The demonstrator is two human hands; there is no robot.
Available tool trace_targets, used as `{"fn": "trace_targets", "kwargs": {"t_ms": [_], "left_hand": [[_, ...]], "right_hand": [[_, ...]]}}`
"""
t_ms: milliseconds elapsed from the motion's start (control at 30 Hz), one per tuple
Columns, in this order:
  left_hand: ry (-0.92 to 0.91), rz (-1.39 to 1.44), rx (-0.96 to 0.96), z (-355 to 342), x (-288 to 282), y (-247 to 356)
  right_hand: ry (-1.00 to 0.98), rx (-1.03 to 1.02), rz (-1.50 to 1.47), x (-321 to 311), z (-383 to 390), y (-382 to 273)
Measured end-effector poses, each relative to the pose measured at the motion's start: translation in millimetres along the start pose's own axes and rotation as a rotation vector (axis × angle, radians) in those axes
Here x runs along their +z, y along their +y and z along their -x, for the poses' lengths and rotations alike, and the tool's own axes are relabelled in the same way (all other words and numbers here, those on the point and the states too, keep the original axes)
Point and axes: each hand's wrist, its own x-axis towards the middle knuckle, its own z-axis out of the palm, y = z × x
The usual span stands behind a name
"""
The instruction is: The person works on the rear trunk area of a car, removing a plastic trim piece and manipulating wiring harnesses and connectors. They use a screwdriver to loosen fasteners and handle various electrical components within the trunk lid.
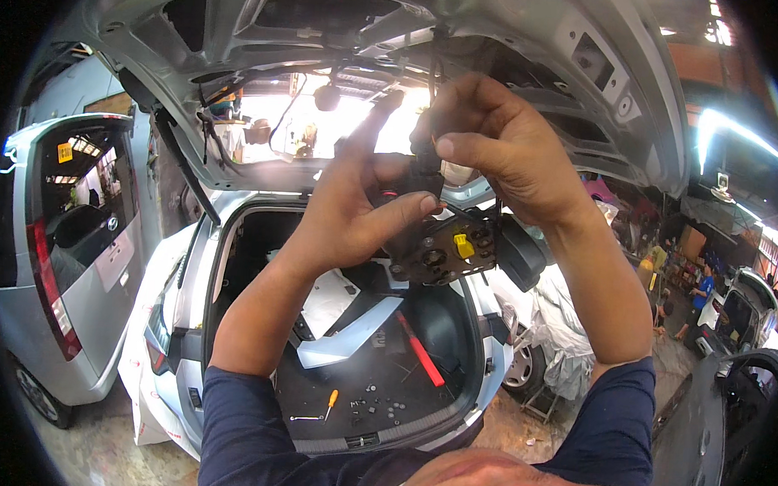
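Bracket plate (pixel 444 249), dark metal, perforated with round holes, carrying a small yellow clip (pixel 463 245) and a black rounded motor housing (pixel 521 252) at its right end; held up at head height beneath the raised tailgate (pixel 499 41) of a silver hatchback, over the open boot.

Left hand (pixel 356 208): closed on the plate's left end, thumb pressed across its upper face, index finger pointing upward, free of the part.

Right hand (pixel 504 148): fingers pinched together on a black connector (pixel 425 154) at the top of the assembly, where dark wires (pixel 434 69) run up into the tailgate's inner panel.

Boot floor (pixel 376 380), below the hands: an orange-handled screwdriver (pixel 331 402), a scatter of small dark fasteners (pixel 375 406), a red rod (pixel 419 349) lying slantwise, and a white trim panel (pixel 351 336).

Surroundings: a second silver car (pixel 63 257) parked to the left with its rear hatch shut; a covered vehicle (pixel 557 335) to the right; a person in a blue shirt (pixel 703 292) standing well apart at far right.
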Motion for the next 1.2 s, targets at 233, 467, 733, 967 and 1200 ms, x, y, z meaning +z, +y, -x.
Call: {"fn": "trace_targets", "kwargs": {"t_ms": [233, 467, 733, 967, 1200], "left_hand": [[0.02, 0.064, -0.087, -4.5, 6.7, -4.3], [0.045, -0.101, -0.105, 2.9, 10.6, -21.1], [-0.001, -0.16, -0.508, 101.4, 15.3, -26.6], [0.039, 0.121, -0.873, 184.5, -1.9, -32.1], [0.095, 0.373, -1.211, 297.1, -46.3, -49.0]], "right_hand": [[-0.055, -0.026, 0.087, -14.5, 1.5, 2.4], [-0.049, -0.051, 0.228, -24.1, 7.1, 16.8], [0.189, -0.126, -0.109, -40.2, 50.2, 47.9], [0.161, 0.013, 0.199, -25.9, 69.4, 93.0], [0.086, -0.062, 0.128, 29.8, 12.6, 119.6]]}}
